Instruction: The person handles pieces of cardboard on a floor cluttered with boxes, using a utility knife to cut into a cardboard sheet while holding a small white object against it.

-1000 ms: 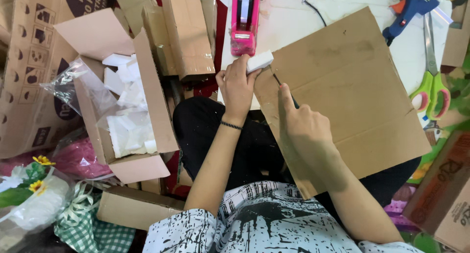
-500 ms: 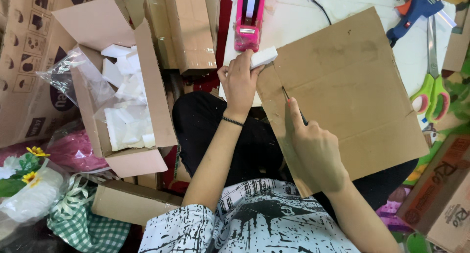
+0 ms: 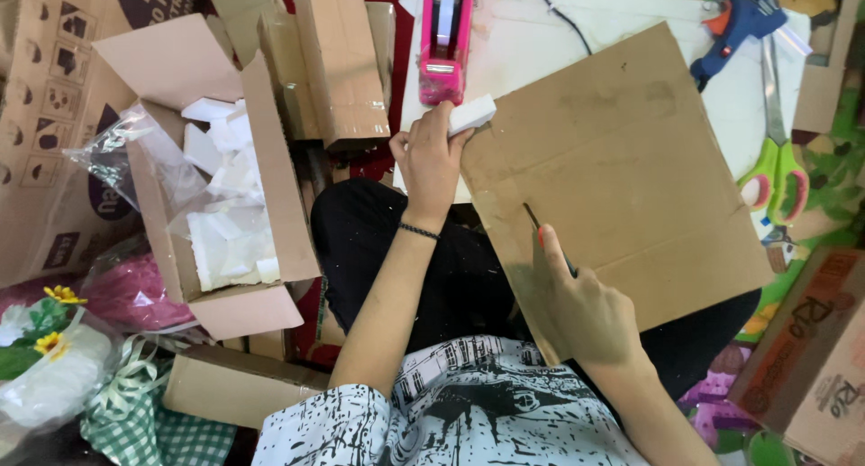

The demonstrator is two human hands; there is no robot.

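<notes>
Across the person's lap lies a brown cardboard sheet (image 3: 622, 187), its upper part resting on a white board (image 3: 541, 33). Right hand (image 3: 581, 308), at about five o'clock, has its fingers closed around a thin dark blade (image 3: 533, 221) pressed into the sheet. Left hand (image 3: 431, 159), at twelve o'clock, grips a small white block (image 3: 472, 114) against the sheet's top left corner. Only a short slit shows ahead of the blade, so most of the cutting seems left. At ten o'clock sits an open carton of white pieces (image 3: 225, 214); a pink tape dispenser (image 3: 446, 42) stands just above the left hand.
</notes>
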